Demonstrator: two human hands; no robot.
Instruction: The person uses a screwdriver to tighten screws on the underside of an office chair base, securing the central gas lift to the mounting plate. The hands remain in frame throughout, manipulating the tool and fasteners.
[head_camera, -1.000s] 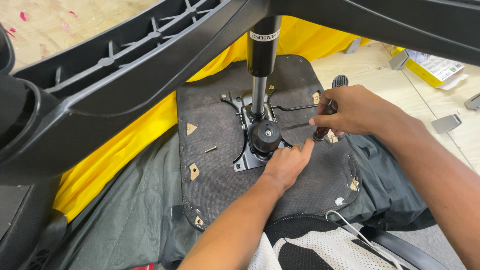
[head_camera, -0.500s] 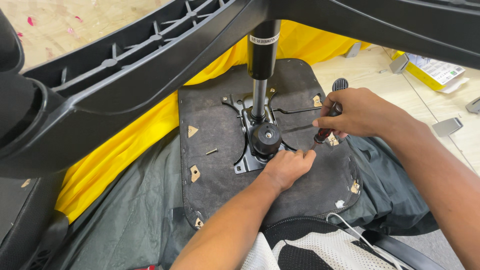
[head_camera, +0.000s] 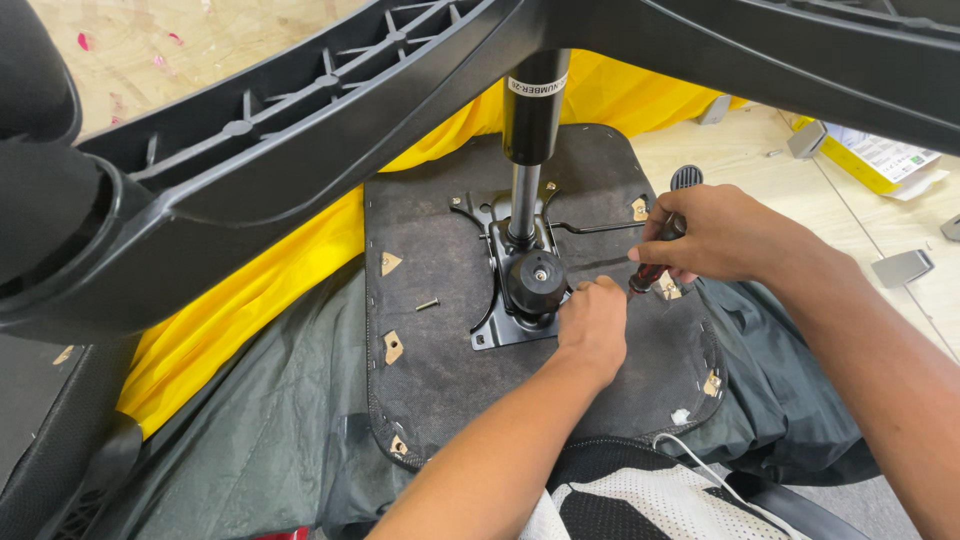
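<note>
An upturned office chair seat (head_camera: 450, 380) with a black fabric underside lies before me. A black metal mounting plate (head_camera: 505, 325) with a round knob (head_camera: 537, 278) and a gas cylinder (head_camera: 532, 115) stands at its middle. My left hand (head_camera: 592, 325) rests closed on the seat at the plate's right corner; what its fingers pinch is hidden. My right hand (head_camera: 725, 235) grips a screwdriver (head_camera: 652, 265) with a dark red and black handle, its tip pointing down-left towards the plate. A loose screw (head_camera: 427, 304) lies on the seat left of the plate.
The black plastic star base (head_camera: 330, 110) of the chair arches across the top of the view. Yellow cloth (head_camera: 250, 310) and dark green fabric (head_camera: 260, 440) lie under the seat. Metal brackets (head_camera: 902, 268) and a yellow booklet (head_camera: 870, 158) lie on the wooden floor at right.
My left hand has slid a little to the right along the plate's edge. My right hand with the screwdriver has barely shifted.
</note>
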